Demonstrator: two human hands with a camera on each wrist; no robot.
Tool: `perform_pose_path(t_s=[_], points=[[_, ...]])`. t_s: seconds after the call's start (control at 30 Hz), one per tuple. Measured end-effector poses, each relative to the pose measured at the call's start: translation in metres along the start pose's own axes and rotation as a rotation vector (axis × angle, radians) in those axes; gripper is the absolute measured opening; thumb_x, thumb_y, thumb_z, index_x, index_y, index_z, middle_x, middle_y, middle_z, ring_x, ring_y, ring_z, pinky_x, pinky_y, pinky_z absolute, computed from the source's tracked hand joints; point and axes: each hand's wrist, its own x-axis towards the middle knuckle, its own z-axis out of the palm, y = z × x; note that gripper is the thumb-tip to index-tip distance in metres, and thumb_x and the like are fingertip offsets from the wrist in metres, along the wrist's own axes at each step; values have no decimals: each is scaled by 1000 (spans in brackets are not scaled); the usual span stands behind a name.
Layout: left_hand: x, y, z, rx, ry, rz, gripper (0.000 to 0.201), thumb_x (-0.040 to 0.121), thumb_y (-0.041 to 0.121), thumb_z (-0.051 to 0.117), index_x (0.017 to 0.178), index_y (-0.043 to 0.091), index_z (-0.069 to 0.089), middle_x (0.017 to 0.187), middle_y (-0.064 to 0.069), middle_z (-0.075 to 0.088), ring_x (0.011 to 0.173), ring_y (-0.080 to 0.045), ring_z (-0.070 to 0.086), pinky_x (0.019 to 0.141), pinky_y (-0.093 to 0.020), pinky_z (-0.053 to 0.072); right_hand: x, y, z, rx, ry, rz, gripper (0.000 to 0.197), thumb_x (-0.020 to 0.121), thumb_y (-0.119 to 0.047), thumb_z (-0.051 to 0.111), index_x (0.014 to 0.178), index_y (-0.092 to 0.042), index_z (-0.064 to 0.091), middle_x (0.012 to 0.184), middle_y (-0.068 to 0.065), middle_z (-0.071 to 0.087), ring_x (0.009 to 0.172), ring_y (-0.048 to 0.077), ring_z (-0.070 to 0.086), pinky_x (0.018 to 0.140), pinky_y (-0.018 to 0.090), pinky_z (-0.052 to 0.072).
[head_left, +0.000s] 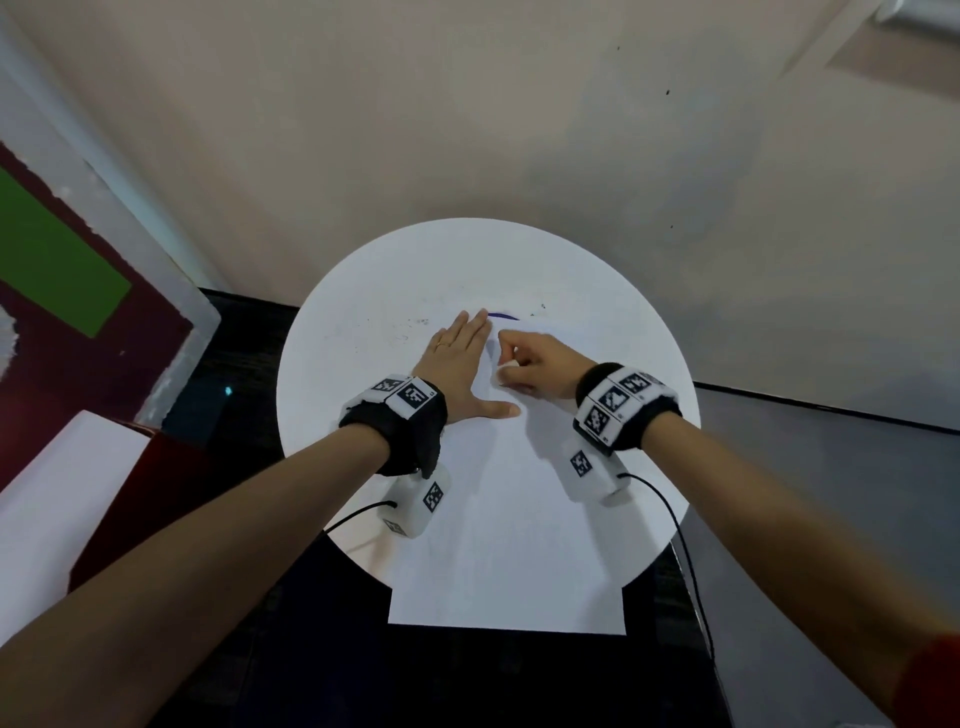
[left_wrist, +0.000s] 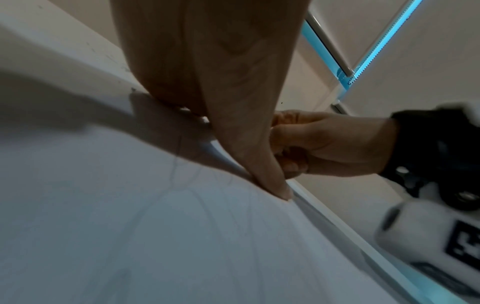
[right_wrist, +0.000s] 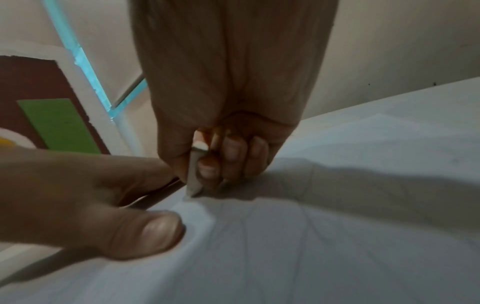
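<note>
Plain indoor room corner, small round white surface (head_left: 363, 291) against a bare beige wall (head_left: 467, 104), dark floor (head_left: 244, 332) beneath, maroon painted panel (head_left: 150, 332) with a green block (head_left: 57, 260) at left, white sheet (head_left: 509, 571) hanging over the surface's near edge, home or studio unclear.

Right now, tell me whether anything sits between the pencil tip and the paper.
Nothing visible does. The right hand grips the pencil, its tip touching the paper. The left hand presses flat beside it, thumb near the tip but not under it.
</note>
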Motion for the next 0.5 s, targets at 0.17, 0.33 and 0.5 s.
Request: perform_pose_path(t_s=[0.17, 0.33, 0.5], points=[[0, 0, 1, 11, 5, 15, 122, 72, 74, 60, 154, 10, -3, 162, 0, -10, 149, -18, -10, 121, -37, 0, 5, -6, 5, -16, 85, -16, 25, 84, 4, 54, 71, -13, 41, 54, 3, 50, 38, 3, 41, 45, 16, 35], [-2, 2, -1, 8, 10, 17, 121, 73, 72, 61, 154, 9, -1, 162, -1, -9, 149, -18, -9, 121, -36, 0, 7, -9, 3, 32, 44, -21, 18, 81, 2, 59, 75, -8, 45, 71, 31, 59, 45, 14, 44, 45, 20, 37], [-4, 2, -2, 8, -3, 8, 122, 73, 73, 61, 154, 8, -2, 162, -1, -10, 148, -17, -10, 121, -35, -1, 3, -5, 10, 21, 9, 2, 18, 81, 1, 55, 72, -10, 45, 64, 15, 55, 54, 31, 49, 53, 29, 38]])
